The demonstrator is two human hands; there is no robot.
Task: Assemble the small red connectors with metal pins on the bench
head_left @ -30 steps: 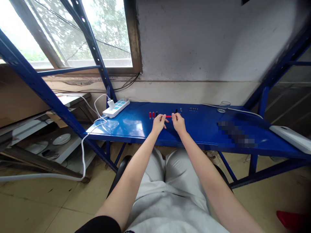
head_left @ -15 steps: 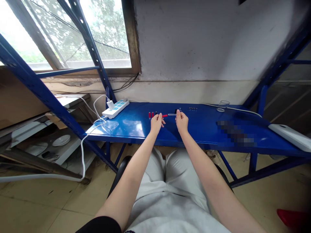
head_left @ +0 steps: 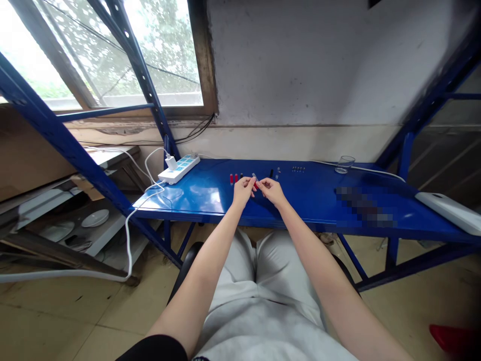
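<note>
My left hand (head_left: 243, 191) is closed in a pinch on a slim red-and-clear tube (head_left: 254, 176), whose clear end points up and away from me. At the tube's red part, the fingertips of my right hand (head_left: 272, 190) are pinched too, close against my left fingers. Two small red pieces (head_left: 233, 178) stand just left of my left hand, and a dark piece (head_left: 241, 175) is partly hidden behind it. Beyond my right hand are a black piece (head_left: 271, 173) and a small clear piece (head_left: 278, 173).
Several tiny metallic bits (head_left: 298, 169) lie in a row on the blue table (head_left: 308, 200). A clear glass (head_left: 344, 164) stands at the back right. On the left is a white power strip (head_left: 179, 169) with cables. A white object (head_left: 449, 210) lies at the right end.
My right hand has moved left to meet my left hand. The tube has turned from lying sideways to pointing away from me. The black and clear pieces now show more fully.
</note>
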